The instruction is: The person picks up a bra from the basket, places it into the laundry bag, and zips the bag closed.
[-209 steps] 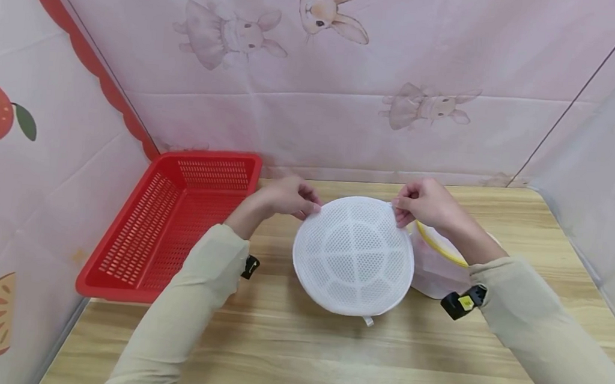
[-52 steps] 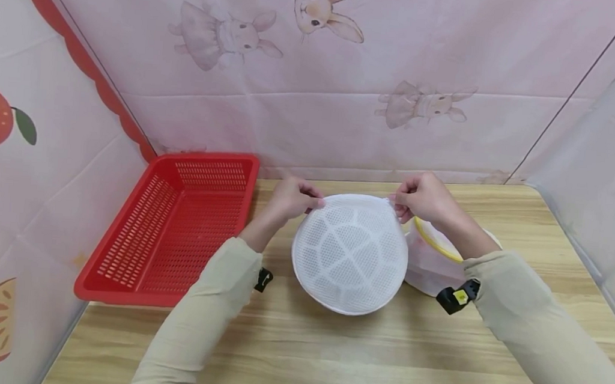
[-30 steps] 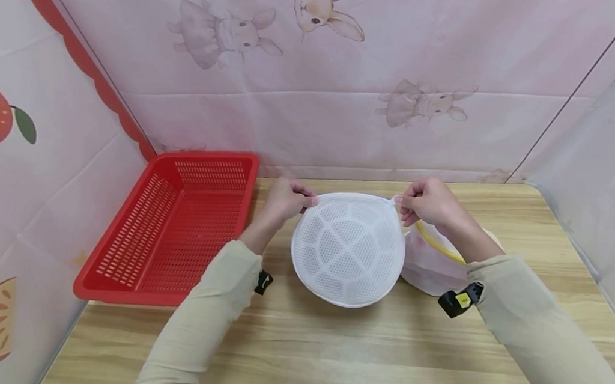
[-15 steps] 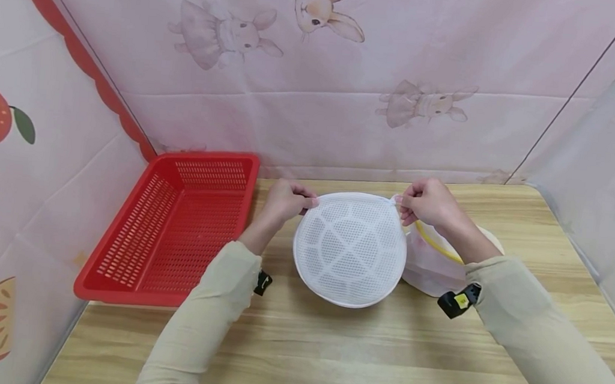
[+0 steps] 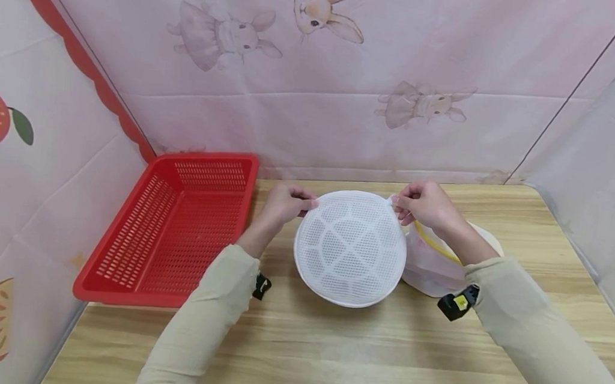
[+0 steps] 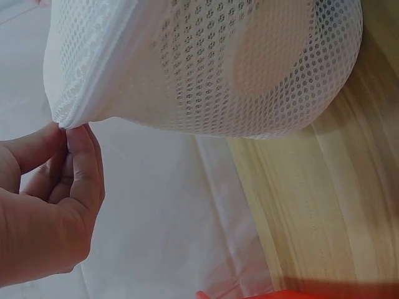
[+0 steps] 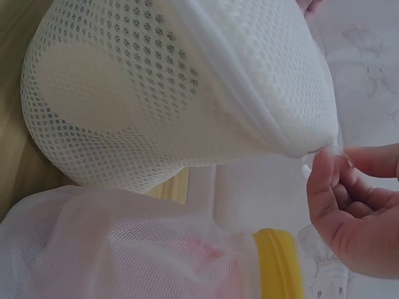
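A rounded white mesh laundry bag (image 5: 350, 249) stands tilted over the middle of the table, its flat ribbed face turned toward me. My left hand (image 5: 286, 205) pinches its upper left edge between thumb and fingers. At the upper right, my right hand (image 5: 427, 205) pinches a small white piece at the rim. In the left wrist view, the left hand (image 6: 56, 196) grips the bag's seam, and a pale oval shape shows through the mesh (image 6: 206, 68). The right wrist view has the right hand (image 7: 358, 212) pinching the rim's corner; whether it is a zip pull cannot be made out.
A second, paler mesh bag (image 5: 431, 268) with a yellow band (image 7: 278, 265) lies to the right, partly behind my right forearm. A red slotted plastic basket (image 5: 196, 231) stands at the left. Printed cloth walls (image 5: 312, 126) enclose the back and sides of the wooden table (image 5: 326, 362).
Since the oldest frame, the bag's face has turned a little and the small tab at its lower edge has gone from view. Over the last second, the right hand has shifted slightly left.
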### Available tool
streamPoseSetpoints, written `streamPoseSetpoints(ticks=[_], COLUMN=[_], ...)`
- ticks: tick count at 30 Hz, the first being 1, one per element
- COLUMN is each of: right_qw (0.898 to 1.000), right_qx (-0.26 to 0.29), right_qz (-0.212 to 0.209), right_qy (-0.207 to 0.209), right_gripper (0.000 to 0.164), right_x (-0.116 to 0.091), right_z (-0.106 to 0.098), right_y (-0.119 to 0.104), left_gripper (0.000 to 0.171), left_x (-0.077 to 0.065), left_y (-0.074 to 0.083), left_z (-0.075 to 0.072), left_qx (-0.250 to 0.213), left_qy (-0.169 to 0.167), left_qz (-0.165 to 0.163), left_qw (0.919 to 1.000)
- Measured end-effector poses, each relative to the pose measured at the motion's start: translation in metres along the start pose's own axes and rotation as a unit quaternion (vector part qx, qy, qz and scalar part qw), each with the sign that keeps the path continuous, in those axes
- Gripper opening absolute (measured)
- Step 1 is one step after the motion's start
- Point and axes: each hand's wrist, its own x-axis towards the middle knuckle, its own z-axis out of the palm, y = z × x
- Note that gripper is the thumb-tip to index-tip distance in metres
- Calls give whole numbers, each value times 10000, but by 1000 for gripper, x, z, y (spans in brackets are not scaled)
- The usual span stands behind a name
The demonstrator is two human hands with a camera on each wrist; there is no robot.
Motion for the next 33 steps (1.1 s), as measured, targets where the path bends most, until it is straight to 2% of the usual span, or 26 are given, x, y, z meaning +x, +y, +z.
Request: streamPoseSetpoints(ticks=[8,16,27,33], right_qw=[9997,9987,9963,9967], right_qx=[-32,-58,19,49], right_qz=[110,280,510,495], right_qy=[-203,-414,-694,-635], right_gripper=[16,14,12,12], right_x=[-2,-9,-17,-16], right_z=[0,0,3,8], right_y=[6,15,21,25], left_gripper=[15,17,23,23], left_x=[4,6,-1,-3], left_y=[-13,-21,-18,-22], left_z=[-1,-4,-12,-13], left_qx=[-424,-555,-213,-124], left_qy=[146,202,-251,-209], left_qz=[-28,-158,-645,-669], left_qw=[9990,9981,9974,9975])
